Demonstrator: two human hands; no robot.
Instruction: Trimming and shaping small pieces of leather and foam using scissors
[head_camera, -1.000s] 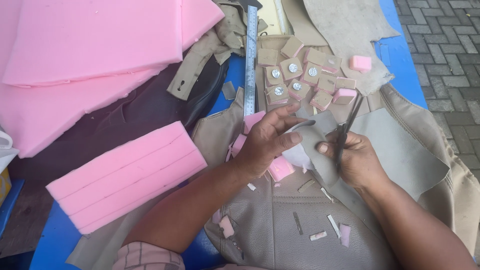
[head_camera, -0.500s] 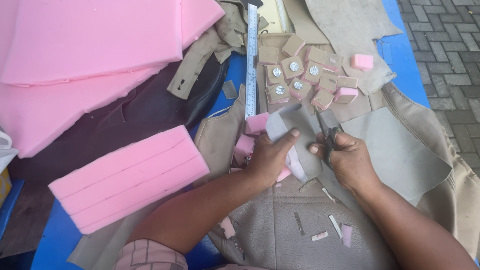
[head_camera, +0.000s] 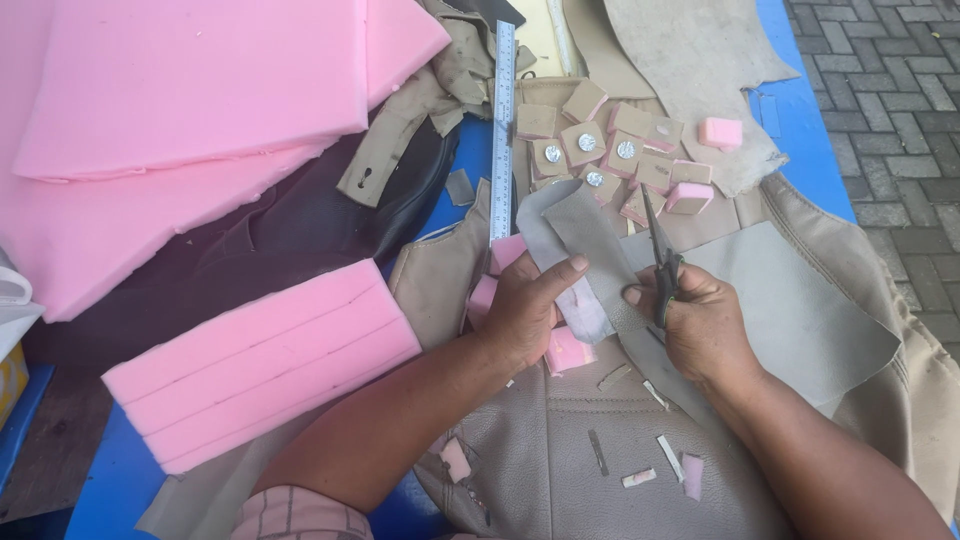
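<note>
My left hand (head_camera: 527, 310) pinches a strip of beige leather (head_camera: 570, 230) that rises up between both hands. My right hand (head_camera: 700, 325) grips black scissors (head_camera: 660, 250), blades pointing up along the strip's right edge. Small pink foam blocks (head_camera: 570, 352) lie under and beside my left hand. Beyond the scissors sits a cluster of several leather-covered squares (head_camera: 610, 140), some with silver buttons. A larger beige leather sheet (head_camera: 800, 320) spreads under my right hand.
Big pink foam slabs (head_camera: 180, 90) fill the upper left; a scored pink foam block (head_camera: 265, 360) lies at the left. A steel ruler (head_camera: 502, 130) runs upward in the middle. Dark leather (head_camera: 300, 240), offcuts (head_camera: 665, 455), a blue table (head_camera: 800, 110), brick paving (head_camera: 890, 90) right.
The hands have drawn closer together on the leather strip; the scissors have risen upright along it, and the strip now stands higher between the hands.
</note>
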